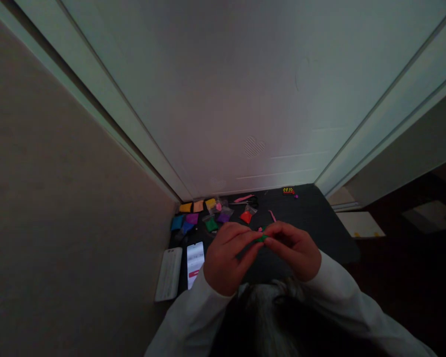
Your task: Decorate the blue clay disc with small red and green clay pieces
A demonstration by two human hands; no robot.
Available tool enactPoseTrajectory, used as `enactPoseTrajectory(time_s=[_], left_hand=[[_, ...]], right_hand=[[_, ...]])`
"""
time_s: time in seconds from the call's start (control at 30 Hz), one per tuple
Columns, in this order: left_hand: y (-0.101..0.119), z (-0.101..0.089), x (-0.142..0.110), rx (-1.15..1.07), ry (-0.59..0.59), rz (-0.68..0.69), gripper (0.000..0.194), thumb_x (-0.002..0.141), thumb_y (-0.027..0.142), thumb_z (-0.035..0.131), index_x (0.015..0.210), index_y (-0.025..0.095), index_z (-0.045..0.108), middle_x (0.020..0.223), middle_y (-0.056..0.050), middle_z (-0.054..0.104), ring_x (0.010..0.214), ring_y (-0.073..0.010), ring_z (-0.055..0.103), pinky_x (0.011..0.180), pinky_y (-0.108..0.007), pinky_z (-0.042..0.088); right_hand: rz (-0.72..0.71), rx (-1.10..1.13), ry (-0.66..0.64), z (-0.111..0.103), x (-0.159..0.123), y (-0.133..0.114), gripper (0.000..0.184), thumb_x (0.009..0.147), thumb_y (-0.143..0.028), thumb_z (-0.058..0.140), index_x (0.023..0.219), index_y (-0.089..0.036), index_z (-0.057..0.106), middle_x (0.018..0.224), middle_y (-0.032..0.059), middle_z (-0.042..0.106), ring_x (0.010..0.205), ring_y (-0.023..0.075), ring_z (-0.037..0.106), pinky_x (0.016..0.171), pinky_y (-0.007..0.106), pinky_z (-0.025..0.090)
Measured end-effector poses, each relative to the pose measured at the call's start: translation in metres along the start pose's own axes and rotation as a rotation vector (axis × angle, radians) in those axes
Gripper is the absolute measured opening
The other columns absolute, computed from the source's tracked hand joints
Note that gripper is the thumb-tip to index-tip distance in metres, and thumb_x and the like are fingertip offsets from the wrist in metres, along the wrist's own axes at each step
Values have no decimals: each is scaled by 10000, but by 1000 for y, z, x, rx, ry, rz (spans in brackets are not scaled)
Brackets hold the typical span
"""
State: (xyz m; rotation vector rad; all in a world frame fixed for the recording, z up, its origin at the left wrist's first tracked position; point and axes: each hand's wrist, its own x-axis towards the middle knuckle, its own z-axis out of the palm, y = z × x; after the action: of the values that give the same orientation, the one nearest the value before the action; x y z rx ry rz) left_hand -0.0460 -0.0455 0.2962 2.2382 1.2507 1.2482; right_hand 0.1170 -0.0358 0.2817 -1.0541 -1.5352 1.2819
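Note:
Between the fingertips of both hands is a small piece of green modelling clay (262, 238), held over the dark table (312, 223). My left hand (232, 253) pinches it from the left and my right hand (295, 248) from the right, so the fingertips nearly meet. Just behind the fingers shows a bit of pink (260, 229), partly hidden. Beyond my left hand lies a bag of green clay (210, 224). A bag of red clay (247, 215) and a pink tool (272, 215) lie past the fingertips.
Several coloured clay packets, among them a blue one (177, 222) and a purple one (224, 215), sit at the back left. Scissors (253, 202) lie behind. A lit phone (195, 263) and a white case (169, 274) are at left. A white door (223, 109) rises behind the table.

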Motion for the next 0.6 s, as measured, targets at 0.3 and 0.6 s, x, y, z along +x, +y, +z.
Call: enactPoseTrajectory(time_s=[0.3, 0.6], left_hand=[[-2, 4, 0, 90, 29, 42, 102, 684, 123, 572, 779, 160, 578, 730, -28, 622, 741, -148, 530, 690, -301, 436], [-4, 7, 0, 39, 19, -8, 73, 693, 131, 557, 754, 167, 577, 712, -21, 624, 726, -136, 542, 677, -279, 436]], right_hand=[[87, 159, -47, 3, 3, 0, 121, 707, -283, 588, 767, -181, 565, 716, 6, 570, 689, 122, 525, 651, 257, 416], [76, 213, -40, 2, 3, 0, 89, 704, -251, 587, 725, -180, 537, 674, -7, 545, 652, 109, 505, 604, 237, 399]])
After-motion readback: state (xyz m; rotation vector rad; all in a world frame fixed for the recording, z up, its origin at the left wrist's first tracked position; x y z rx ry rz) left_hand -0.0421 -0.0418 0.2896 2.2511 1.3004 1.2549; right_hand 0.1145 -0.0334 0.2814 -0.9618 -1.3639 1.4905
